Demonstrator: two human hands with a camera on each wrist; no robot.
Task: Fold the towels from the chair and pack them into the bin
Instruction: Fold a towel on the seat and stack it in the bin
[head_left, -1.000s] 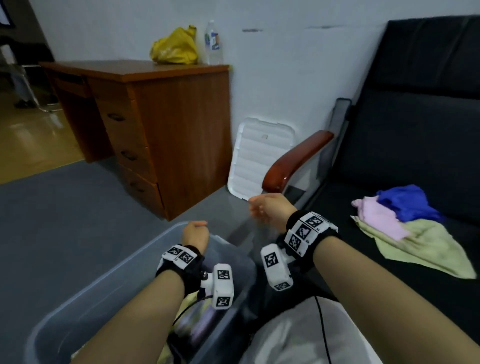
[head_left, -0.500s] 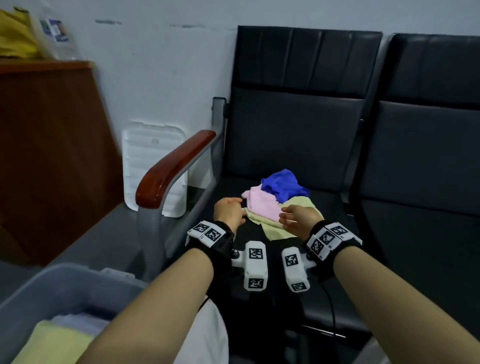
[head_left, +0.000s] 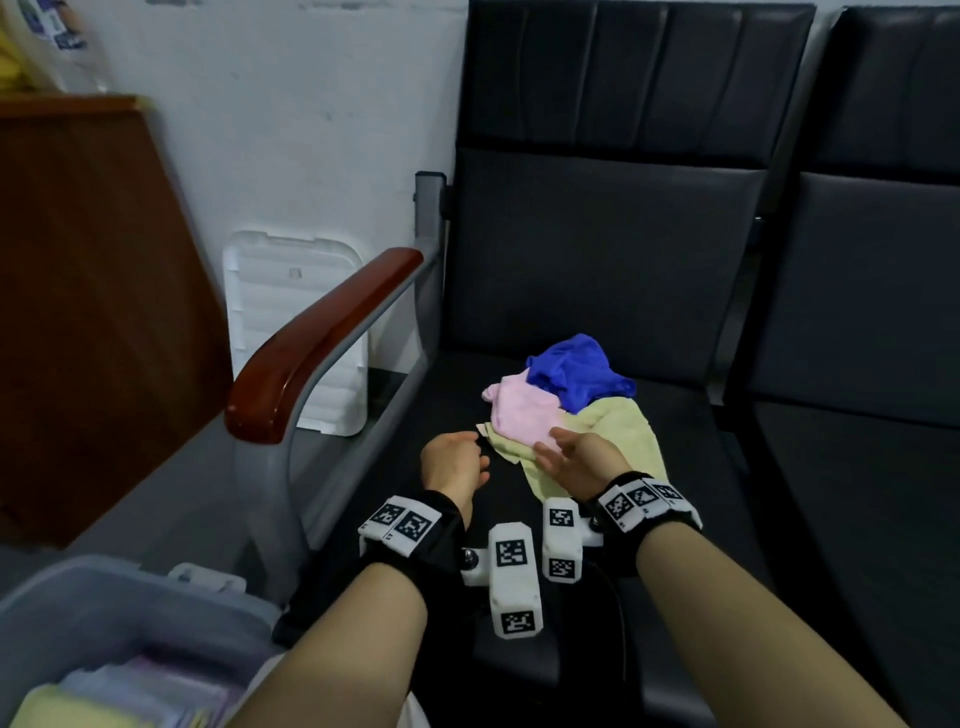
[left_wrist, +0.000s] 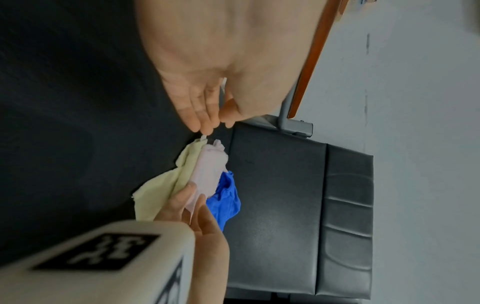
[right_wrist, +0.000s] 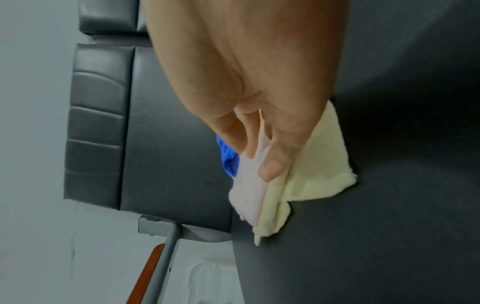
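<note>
While the right hand (head_left: 582, 457) pinches the pink towel's (head_left: 522, 410) near edge between thumb and fingers, the left hand (head_left: 454, 462) hangs empty at 9 o'clock of the pile, fingers loosely curled. Pink lies on the yellow towel (head_left: 623, 431), blue towel (head_left: 576, 371) at 12 o'clock. Lifting may drag the yellow towel off the seat (head_left: 779, 467), since the grip sits at their shared edge.

Looks like you're in an office or waiting area, not a home. Just past your fingers (head_left: 563, 434) there's a row of joined black padded seats (head_left: 613, 249), the linked metal-frame kind with a polished wooden armrest (head_left: 322, 343) off to the left of your left hand (head_left: 454, 462). Further left of that you've got a brown wooden desk (head_left: 93, 291) standing against a plain white wall (head_left: 291, 104) that's a bit scuffed. The floor down by your left wrist is flat grey carpet (head_left: 171, 499). Pretty bare, institutional feel overall.
</note>
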